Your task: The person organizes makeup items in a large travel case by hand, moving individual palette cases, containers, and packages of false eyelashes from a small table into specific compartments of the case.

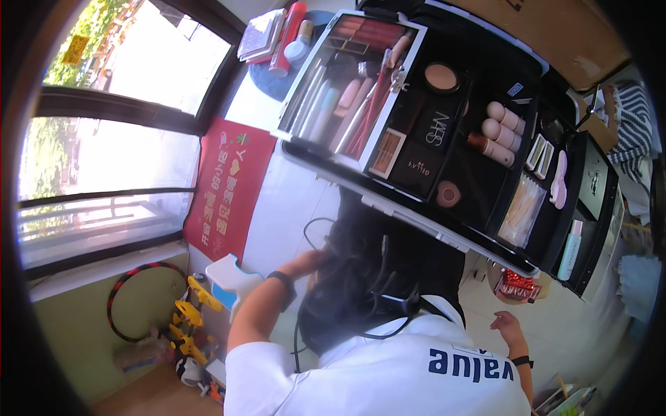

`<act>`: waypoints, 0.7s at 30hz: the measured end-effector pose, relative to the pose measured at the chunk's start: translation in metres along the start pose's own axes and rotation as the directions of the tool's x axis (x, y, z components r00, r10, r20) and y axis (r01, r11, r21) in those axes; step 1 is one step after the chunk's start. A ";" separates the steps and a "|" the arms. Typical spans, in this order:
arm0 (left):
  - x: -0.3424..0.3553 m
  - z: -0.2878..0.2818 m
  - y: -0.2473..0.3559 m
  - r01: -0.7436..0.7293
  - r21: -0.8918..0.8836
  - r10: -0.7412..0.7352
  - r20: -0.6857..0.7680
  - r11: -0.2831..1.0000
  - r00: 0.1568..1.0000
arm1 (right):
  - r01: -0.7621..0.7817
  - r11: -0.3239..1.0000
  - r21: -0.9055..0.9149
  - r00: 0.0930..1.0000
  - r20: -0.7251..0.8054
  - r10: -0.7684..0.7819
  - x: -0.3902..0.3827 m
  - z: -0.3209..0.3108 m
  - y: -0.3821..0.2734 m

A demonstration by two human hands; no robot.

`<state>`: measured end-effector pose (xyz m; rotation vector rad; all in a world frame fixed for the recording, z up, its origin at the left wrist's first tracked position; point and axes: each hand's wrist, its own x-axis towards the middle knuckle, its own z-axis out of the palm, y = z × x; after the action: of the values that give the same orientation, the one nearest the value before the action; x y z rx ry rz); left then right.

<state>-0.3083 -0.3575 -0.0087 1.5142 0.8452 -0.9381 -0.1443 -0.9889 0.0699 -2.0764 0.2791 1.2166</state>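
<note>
My left hand (pixel 309 261), with a dark band on its wrist, reaches to a hazy dark area above my lap, and its fingers are hidden there. My right hand (pixel 510 328) hangs low at my side, fingers loosely apart, nothing in them. Closest to it is a shiny red packet (pixel 517 286). In front of me lies a makeup case (pixel 444 236), opened out. A clear-lidded compartment (pixel 326 97) holds pencils and tubes. Beside that are a round powder compact (pixel 441 78), a small palette (pixel 387 153), pink bottles (pixel 498 132) and a bag of cotton swabs (pixel 522 210).
A thin cable (pixel 297 340) loops over my white shirt (pixel 361 374). To the left are a red mat (pixel 232 187), a white and blue stool (pixel 233 281), yellow toys (pixel 187 326) and a window (pixel 125 132). A cardboard box (pixel 576 41) stands behind the case; striped cloth (pixel 633 118) lies right.
</note>
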 end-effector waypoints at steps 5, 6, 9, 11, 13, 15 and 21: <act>0.025 -0.002 -0.095 -0.129 0.261 0.041 0.318 0.957 0.947 | -0.032 0.999 -0.036 0.999 -0.019 0.031 -0.001 0.002 -0.010; 0.031 0.002 -0.113 -0.311 0.494 0.112 0.390 0.812 0.914 | -0.028 0.996 -0.082 0.999 -0.019 0.026 -0.003 0.003 -0.020; 0.015 0.006 -0.112 -0.236 0.517 0.012 0.400 0.823 0.916 | -0.078 0.994 -0.070 0.996 -0.039 0.076 -0.007 0.008 -0.037; -0.008 0.001 -0.105 -0.104 0.513 -0.101 0.355 0.852 0.929 | -0.122 0.992 -0.014 0.992 -0.035 0.122 -0.004 0.012 -0.033; -0.038 -0.003 -0.106 0.028 0.543 -0.223 0.296 0.839 0.929 | -0.174 0.984 0.031 0.985 -0.019 0.174 -0.013 0.019 -0.043; -0.068 -0.014 -0.107 0.099 0.601 -0.325 0.279 0.793 0.904 | -0.247 0.963 0.104 0.966 0.100 0.237 -0.025 0.027 -0.063; -0.115 -0.046 -0.069 -0.187 0.673 -0.410 0.622 0.716 0.667 | -0.177 0.984 -0.014 0.981 0.077 0.178 -0.038 0.025 -0.117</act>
<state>-0.4141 -0.3045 0.0690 1.4456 -0.0740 -1.9729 -0.1230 -0.8932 0.1480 -2.0388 0.4319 1.4029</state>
